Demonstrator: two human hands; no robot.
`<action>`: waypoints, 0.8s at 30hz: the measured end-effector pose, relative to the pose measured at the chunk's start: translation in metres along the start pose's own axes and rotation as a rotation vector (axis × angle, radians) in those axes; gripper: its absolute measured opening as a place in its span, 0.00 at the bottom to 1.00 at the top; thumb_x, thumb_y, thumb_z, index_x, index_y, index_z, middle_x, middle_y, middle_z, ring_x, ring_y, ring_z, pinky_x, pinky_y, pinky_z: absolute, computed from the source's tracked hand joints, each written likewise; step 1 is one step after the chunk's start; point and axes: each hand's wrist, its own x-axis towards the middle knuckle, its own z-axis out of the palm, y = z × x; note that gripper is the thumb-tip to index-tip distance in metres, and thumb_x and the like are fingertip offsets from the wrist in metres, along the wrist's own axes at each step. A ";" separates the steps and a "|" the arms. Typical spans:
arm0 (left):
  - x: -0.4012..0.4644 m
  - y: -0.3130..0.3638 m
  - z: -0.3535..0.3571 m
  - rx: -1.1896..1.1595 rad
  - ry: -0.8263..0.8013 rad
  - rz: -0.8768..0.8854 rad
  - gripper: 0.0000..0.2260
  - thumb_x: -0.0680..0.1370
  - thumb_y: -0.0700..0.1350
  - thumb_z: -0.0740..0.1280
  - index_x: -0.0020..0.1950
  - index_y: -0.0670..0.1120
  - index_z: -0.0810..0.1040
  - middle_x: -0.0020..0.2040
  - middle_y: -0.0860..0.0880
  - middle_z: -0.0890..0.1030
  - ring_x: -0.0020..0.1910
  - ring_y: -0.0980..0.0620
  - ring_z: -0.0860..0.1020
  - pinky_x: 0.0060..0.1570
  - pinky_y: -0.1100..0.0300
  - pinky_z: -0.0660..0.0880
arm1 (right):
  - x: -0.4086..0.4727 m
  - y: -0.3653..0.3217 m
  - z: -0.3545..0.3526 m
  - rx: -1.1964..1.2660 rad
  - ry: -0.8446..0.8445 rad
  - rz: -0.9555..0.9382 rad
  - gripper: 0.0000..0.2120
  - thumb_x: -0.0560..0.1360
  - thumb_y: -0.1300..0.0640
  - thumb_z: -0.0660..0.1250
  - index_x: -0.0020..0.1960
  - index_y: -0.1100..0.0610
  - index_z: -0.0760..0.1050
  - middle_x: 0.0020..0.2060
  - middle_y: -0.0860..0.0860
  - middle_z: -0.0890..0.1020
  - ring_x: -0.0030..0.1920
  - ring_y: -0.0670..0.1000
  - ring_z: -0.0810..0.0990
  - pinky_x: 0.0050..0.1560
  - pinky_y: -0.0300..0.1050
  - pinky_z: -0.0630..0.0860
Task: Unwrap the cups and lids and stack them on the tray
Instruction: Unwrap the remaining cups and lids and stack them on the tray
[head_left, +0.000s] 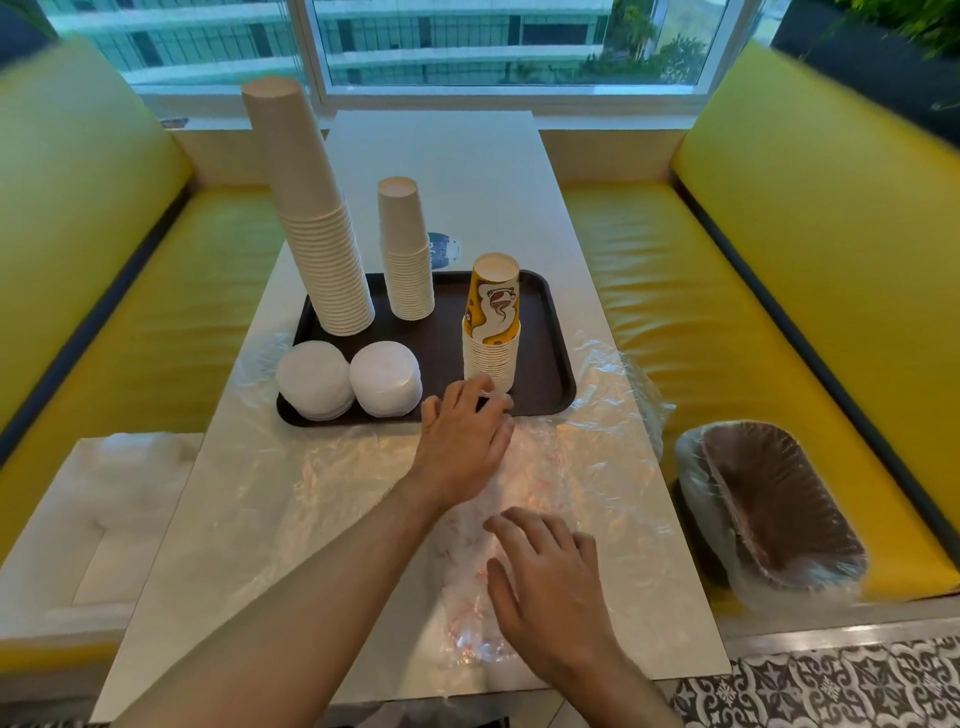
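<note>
head view: a dark brown plastic tray on the white desk carries three upside-down stacks of paper cups: a tall white stack, a shorter white stack and a yellow-printed stack, plus two piles of white round lids. crinkled clear plastic wrap lies spread on the desk before the tray. left hand pinches the wrap at the tray's near edge; right hand rests flat on it, fingers relaxed.
</note>
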 end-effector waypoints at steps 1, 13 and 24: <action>-0.002 -0.003 -0.004 -0.020 0.033 -0.022 0.16 0.85 0.53 0.58 0.71 0.53 0.72 0.75 0.52 0.65 0.74 0.50 0.61 0.71 0.51 0.58 | 0.007 0.001 -0.002 0.034 0.015 0.005 0.18 0.75 0.48 0.60 0.62 0.45 0.76 0.59 0.43 0.80 0.57 0.49 0.79 0.50 0.49 0.77; -0.037 -0.119 -0.072 0.090 0.214 -0.351 0.27 0.71 0.45 0.75 0.70 0.46 0.76 0.68 0.43 0.73 0.65 0.41 0.72 0.62 0.46 0.71 | 0.143 -0.046 0.000 0.400 -0.091 0.058 0.34 0.73 0.58 0.75 0.76 0.47 0.66 0.74 0.48 0.65 0.71 0.52 0.68 0.70 0.45 0.69; -0.007 -0.196 -0.082 0.293 0.026 -0.154 0.32 0.71 0.48 0.75 0.75 0.46 0.71 0.74 0.43 0.71 0.70 0.41 0.70 0.66 0.49 0.67 | 0.209 -0.085 0.048 0.096 -0.119 -0.036 0.33 0.75 0.58 0.74 0.75 0.44 0.65 0.78 0.47 0.59 0.70 0.57 0.68 0.55 0.50 0.80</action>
